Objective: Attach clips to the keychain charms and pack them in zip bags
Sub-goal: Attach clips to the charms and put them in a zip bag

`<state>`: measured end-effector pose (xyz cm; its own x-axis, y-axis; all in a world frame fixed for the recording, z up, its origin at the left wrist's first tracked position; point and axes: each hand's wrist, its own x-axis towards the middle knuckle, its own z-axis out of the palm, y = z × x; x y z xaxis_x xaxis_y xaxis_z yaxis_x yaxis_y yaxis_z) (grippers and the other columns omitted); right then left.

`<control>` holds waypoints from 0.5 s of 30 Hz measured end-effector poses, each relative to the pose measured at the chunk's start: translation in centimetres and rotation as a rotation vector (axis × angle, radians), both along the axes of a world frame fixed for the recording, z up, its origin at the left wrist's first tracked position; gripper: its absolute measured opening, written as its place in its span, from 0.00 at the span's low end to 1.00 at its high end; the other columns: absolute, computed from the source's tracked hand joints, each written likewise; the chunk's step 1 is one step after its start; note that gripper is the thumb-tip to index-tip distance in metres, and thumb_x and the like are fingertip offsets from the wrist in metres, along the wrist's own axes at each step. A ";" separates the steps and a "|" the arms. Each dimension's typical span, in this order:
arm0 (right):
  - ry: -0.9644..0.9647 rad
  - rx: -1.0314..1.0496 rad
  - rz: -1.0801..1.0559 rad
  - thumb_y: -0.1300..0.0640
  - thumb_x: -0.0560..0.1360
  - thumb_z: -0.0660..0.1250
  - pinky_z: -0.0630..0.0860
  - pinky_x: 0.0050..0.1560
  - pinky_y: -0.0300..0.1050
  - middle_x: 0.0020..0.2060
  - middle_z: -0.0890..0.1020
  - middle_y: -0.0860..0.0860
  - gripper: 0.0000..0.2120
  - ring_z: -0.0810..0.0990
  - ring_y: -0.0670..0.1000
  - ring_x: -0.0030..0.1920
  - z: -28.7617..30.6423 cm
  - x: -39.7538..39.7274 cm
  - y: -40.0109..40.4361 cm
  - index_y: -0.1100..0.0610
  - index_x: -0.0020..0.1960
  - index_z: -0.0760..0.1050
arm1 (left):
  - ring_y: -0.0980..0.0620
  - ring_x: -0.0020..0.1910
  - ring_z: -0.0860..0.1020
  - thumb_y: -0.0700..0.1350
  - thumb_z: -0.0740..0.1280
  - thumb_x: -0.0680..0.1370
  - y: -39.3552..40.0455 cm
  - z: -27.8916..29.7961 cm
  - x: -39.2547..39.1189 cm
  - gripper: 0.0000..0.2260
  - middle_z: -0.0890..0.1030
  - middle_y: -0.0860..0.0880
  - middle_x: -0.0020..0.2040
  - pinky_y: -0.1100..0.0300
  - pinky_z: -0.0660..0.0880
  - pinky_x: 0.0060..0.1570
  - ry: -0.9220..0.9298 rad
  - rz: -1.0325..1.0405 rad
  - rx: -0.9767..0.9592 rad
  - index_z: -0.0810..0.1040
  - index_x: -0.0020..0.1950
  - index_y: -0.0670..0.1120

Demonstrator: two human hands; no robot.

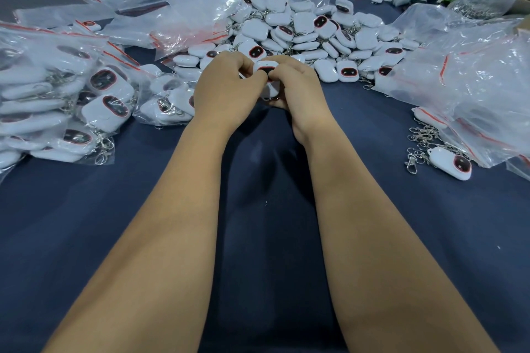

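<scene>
Blue cloth (258, 238): white charm (266, 68) (red-rimmed, apparently), 2 hands gripping.

Light even, cool, from overhead; scene moderately bright. My forearms cast soft dark shadow between them on table (86, 223), deepest under my left hand (226, 89) and right hand (298, 89). White glare patches on plastic bags (473, 77) at right and on packed bags (51, 89) at left. Wide-angle bend strong at edges: my arms stretched, table edges curved. Far background soft, slightly blurred. Centre sharp enough; fine detail in my grip smeared. Colours muted, bluish cast.
</scene>
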<state>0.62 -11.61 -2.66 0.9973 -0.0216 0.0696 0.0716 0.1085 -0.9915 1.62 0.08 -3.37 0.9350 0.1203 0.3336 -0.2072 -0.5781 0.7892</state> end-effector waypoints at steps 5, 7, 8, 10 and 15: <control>0.002 -0.028 -0.004 0.66 0.74 0.61 0.78 0.41 0.43 0.35 0.81 0.51 0.13 0.78 0.47 0.34 -0.2 0.2 0.0 0.53 0.41 0.80 | 0.51 0.43 0.76 0.50 0.65 0.75 -0.2 -0.1 0.2 0.07 0.75 0.53 0.47 0.57 0.70 0.42 -0.057 -0.034 0.062 0.77 0.43 0.47; -0.005 -0.038 -0.009 0.66 0.74 0.62 0.78 0.40 0.43 0.34 0.80 0.51 0.12 0.76 0.46 0.32 -0.2 0.2 0.1 0.53 0.40 0.80 | 0.50 0.43 0.76 0.51 0.65 0.75 -0.3 -0.2 0.2 0.07 0.75 0.53 0.47 0.57 0.69 0.41 -0.073 -0.037 0.076 0.76 0.43 0.48; -0.006 -0.035 -0.019 0.66 0.74 0.62 0.78 0.40 0.44 0.33 0.80 0.50 0.12 0.76 0.46 0.32 -0.2 0.2 0.1 0.53 0.39 0.80 | 0.50 0.43 0.77 0.52 0.65 0.75 -0.3 -0.2 0.2 0.07 0.75 0.54 0.47 0.56 0.70 0.41 -0.079 -0.039 0.073 0.76 0.43 0.49; 0.003 0.009 -0.060 0.66 0.73 0.63 0.79 0.40 0.44 0.32 0.80 0.50 0.13 0.77 0.47 0.32 -0.2 0.2 0.1 0.52 0.37 0.81 | 0.51 0.44 0.77 0.53 0.65 0.75 -0.3 -0.2 0.1 0.07 0.74 0.56 0.44 0.55 0.73 0.44 -0.089 -0.052 0.061 0.77 0.44 0.50; -0.012 -0.022 -0.288 0.64 0.74 0.66 0.78 0.46 0.51 0.36 0.80 0.52 0.04 0.76 0.50 0.39 -0.3 0.5 0.0 0.57 0.43 0.80 | 0.53 0.42 0.77 0.45 0.67 0.68 0.0 0.1 -0.1 0.10 0.75 0.58 0.42 0.53 0.78 0.45 -0.070 -0.087 -0.004 0.77 0.48 0.56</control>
